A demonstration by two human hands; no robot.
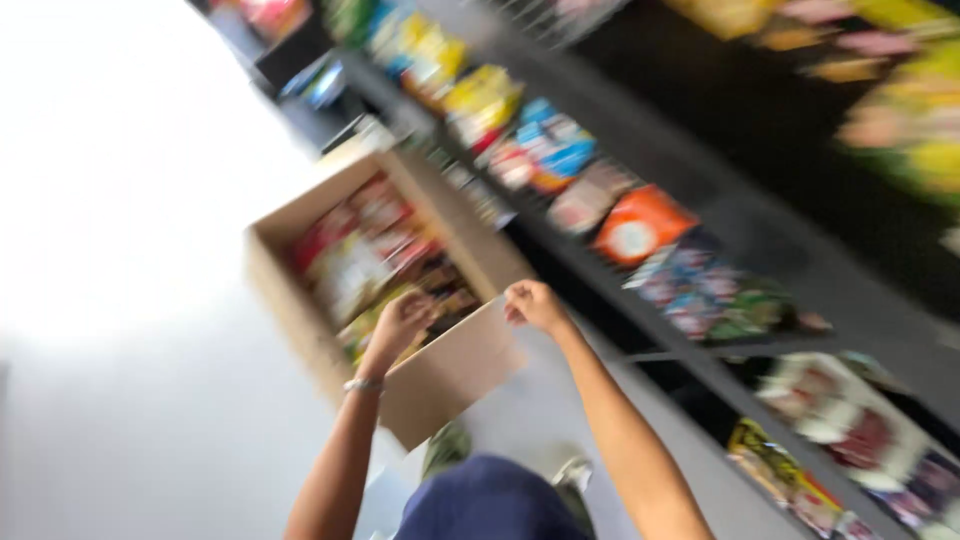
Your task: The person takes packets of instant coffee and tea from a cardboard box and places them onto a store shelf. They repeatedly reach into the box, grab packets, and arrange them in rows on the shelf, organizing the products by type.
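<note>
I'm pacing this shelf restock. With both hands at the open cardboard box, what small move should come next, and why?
Probably lift one packet out with the left hand, which is already down among the snack packets in the cardboard box. The right hand pinches the near flap's top edge, keeping it back. The picture is blurred, so the grip is unclear.

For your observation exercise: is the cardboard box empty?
No, the box is open and filled with colourful packets, and both hands are at its near flap.
</note>
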